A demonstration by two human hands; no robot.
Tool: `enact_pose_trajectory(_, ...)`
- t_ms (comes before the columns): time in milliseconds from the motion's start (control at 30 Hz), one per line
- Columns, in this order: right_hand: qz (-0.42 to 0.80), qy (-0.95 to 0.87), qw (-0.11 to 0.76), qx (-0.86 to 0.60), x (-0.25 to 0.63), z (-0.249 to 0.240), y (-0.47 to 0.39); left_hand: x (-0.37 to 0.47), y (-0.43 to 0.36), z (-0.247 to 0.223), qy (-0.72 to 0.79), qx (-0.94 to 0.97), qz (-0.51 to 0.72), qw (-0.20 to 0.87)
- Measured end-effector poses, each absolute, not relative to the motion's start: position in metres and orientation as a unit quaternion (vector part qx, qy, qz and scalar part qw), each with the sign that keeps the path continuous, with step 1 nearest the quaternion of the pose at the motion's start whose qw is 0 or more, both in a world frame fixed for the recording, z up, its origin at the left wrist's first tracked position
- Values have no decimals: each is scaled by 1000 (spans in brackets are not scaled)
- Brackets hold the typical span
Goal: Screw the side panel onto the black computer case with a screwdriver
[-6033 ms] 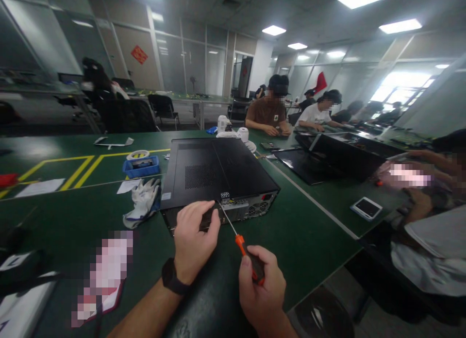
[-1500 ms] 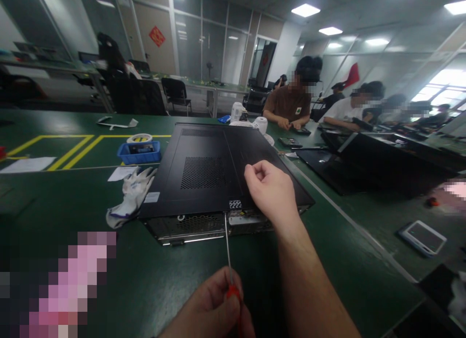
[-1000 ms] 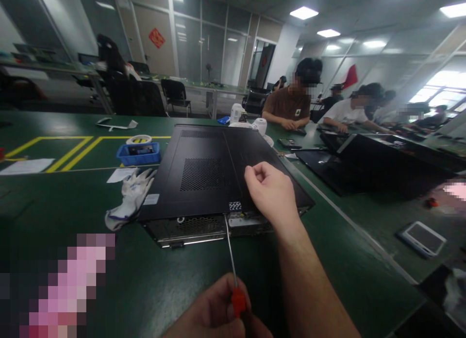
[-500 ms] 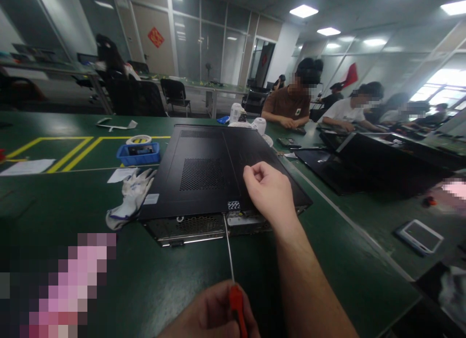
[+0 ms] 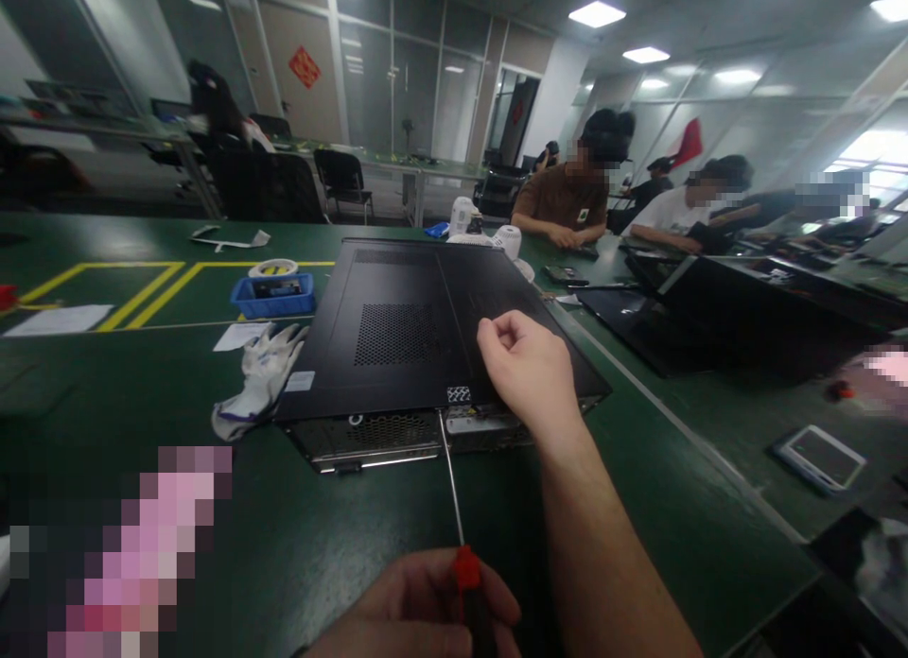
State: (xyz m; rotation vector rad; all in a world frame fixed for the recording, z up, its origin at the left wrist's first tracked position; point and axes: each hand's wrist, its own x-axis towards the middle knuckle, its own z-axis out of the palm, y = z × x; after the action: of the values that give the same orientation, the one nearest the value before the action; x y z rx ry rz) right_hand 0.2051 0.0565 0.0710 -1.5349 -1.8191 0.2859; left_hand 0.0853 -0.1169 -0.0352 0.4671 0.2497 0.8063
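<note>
A black computer case [image 5: 401, 280] lies flat, its perforated rear panel [image 5: 393, 433] facing me. My left hand [image 5: 418, 606] is closed around the red and black handle of a screwdriver [image 5: 454, 493]. The screwdriver's long shaft reaches to the upper edge of the rear panel, near its middle; the tip's exact contact is too small to make out. On the right part of the lid rests my right hand [image 5: 529, 365], with its fingers curled into a loose fist. Whatever it may hold is hidden.
Left of the case are a white work glove [image 5: 259, 379], a blue bin [image 5: 273, 297] and a tape roll [image 5: 274, 268]. White devices [image 5: 464, 221] stand behind it. Dark panels [image 5: 752, 308] and a grey-framed device [image 5: 823, 457] lie right. Several people sit beyond.
The screwdriver handle has turned in my left hand, showing more black now. Its tip stays at the same place on the case. My right hand keeps its place on the lid.
</note>
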Motion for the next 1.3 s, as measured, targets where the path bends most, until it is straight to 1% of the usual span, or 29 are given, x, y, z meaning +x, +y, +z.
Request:
enact_pose_trajectory(200,111,-708,365,-594,205,70,56,93,-120,-51,144,255,428,855)
enact_pose_trajectory(300,111,-708,363,-596,205,70,56,96,-120,-57,152,265,423,853)
enact_pose_trajectory(633,106,-706,360,-601,205,70,56,88,-117,-34,125,240,380,884)
enact_pose_trajectory(867,101,-709,362,-597,205,69,56,96,-121,-48,131,265,409,864)
enact_pose_trajectory(1033,103,-710,368,-592,206,69,56,94,-120,-44,168,265,403,860)
enact_pose_trajectory(1200,100,-710,369,-592,206,69,56,89,-120,-39,122,247,373,886)
enact_pose_trajectory(1300,98,-709,370,-593,205,70,55,90,-120,-42,119,265,377,880)
